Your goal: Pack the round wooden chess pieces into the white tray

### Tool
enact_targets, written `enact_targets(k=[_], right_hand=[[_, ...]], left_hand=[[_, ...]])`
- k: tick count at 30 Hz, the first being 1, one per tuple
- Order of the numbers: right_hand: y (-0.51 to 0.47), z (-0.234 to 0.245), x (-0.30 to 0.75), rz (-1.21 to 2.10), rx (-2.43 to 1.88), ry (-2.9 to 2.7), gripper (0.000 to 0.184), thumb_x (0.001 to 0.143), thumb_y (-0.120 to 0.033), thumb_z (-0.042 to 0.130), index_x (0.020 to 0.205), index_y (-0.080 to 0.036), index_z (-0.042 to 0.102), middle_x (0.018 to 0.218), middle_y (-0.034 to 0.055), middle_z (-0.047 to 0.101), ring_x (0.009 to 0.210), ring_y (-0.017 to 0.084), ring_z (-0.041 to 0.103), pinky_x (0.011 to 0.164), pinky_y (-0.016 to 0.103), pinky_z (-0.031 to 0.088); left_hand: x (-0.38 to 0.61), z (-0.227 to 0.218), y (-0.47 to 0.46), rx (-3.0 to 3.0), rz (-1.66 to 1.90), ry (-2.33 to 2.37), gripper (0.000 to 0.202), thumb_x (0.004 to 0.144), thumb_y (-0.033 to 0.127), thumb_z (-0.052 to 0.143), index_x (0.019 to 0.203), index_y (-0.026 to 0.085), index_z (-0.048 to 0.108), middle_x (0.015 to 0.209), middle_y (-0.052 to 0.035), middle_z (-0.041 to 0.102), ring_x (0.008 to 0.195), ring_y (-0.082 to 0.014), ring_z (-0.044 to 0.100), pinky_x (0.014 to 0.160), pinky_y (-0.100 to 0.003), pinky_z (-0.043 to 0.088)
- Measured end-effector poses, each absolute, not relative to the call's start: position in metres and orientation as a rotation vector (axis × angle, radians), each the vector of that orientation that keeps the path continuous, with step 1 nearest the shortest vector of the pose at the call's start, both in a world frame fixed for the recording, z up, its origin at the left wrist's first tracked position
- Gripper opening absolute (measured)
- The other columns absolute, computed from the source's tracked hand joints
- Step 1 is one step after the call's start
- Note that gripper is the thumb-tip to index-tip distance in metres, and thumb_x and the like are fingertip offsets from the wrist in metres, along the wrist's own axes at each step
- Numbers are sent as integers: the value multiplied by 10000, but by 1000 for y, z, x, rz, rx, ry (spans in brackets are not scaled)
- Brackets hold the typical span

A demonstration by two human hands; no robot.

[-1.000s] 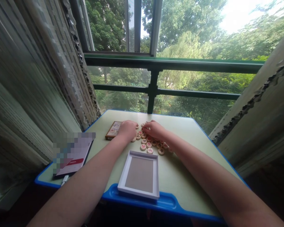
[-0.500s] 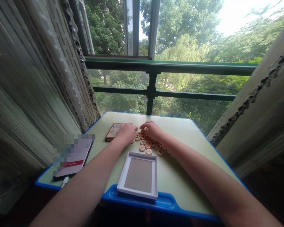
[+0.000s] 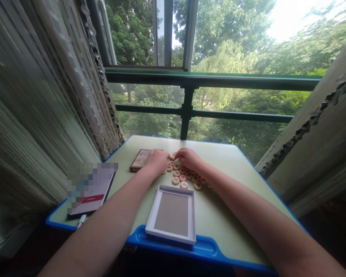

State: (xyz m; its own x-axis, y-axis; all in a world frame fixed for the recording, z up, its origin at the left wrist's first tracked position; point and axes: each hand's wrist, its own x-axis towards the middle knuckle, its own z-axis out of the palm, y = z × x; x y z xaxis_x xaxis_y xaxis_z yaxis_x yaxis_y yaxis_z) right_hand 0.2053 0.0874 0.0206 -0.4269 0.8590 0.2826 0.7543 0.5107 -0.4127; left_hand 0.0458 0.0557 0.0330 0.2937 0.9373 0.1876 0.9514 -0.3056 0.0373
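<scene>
Round wooden Chinese chess pieces (image 3: 183, 177) with red or dark characters lie in a loose cluster mid-table. My left hand (image 3: 158, 159) is at the cluster's left edge, fingers together and curled down; what they hold, if anything, is hidden. From the right, my right hand (image 3: 188, 157) reaches over the far pieces with bent fingers, its fingertips closed at a Chinese chess piece (image 3: 172, 157) between the two hands. Several pieces are partly covered by my right hand and forearm. An open, shallow white box tray (image 3: 151, 215) with a grey bottom lies nearer to me.
Beside my left hand lies a brown printed box (image 3: 136, 164). A tablet-like device (image 3: 86, 207), partly blurred out, rests at the left edge with a white plug (image 3: 81, 222). The pale table (image 3: 225, 157) has a blue rim; curtains (image 3: 100, 127) and a green window rail (image 3: 233, 81) stand beyond.
The view has shifted slightly, so the table appears a little farther right. My right fingertips have come closer to my left hand and closed at a piece. The tray stays put.
</scene>
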Motion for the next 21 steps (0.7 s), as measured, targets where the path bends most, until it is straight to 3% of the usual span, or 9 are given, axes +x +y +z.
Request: enact_targets(k=[5, 11, 15, 21], right_hand=[[86, 25, 207, 265, -1360, -2241, 293, 734, -35, 473, 804, -157, 730, 903, 68, 666, 818, 156, 590, 804, 235, 433], [89, 22, 208, 225, -1365, -2255, 304, 738, -39, 488, 864, -170, 731, 955, 68, 665, 867, 164, 573, 833, 254, 420], [88, 21, 208, 174, -1275, -2400, 237, 747, -111, 543, 837, -206, 741, 953, 44, 676, 883, 183, 538, 879, 296, 384], [86, 26, 209, 87, -1285, -2495, 184, 773, -218, 565, 807, -209, 746, 890, 54, 677, 831, 191, 514, 797, 285, 386]], left_hand=[[45, 33, 56, -2517, -183, -1773, 377, 741, 104, 447, 1009, 203, 692, 1054, -117, 676, 1194, -232, 491, 1045, -376, 304], [45, 34, 55, -2506, -258, -1737, 351, 744, 117, 452, 969, 219, 702, 1015, -80, 683, 988, -223, 590, 960, -357, 390], [44, 31, 55, -2516, -275, -1674, 327, 766, 136, 463, 976, 228, 697, 1031, -71, 671, 1023, -219, 563, 936, -326, 396], [44, 30, 54, -2527, -258, -1682, 315, 865, 256, 396, 914, 224, 706, 967, -90, 678, 1010, -233, 567, 963, -373, 369]])
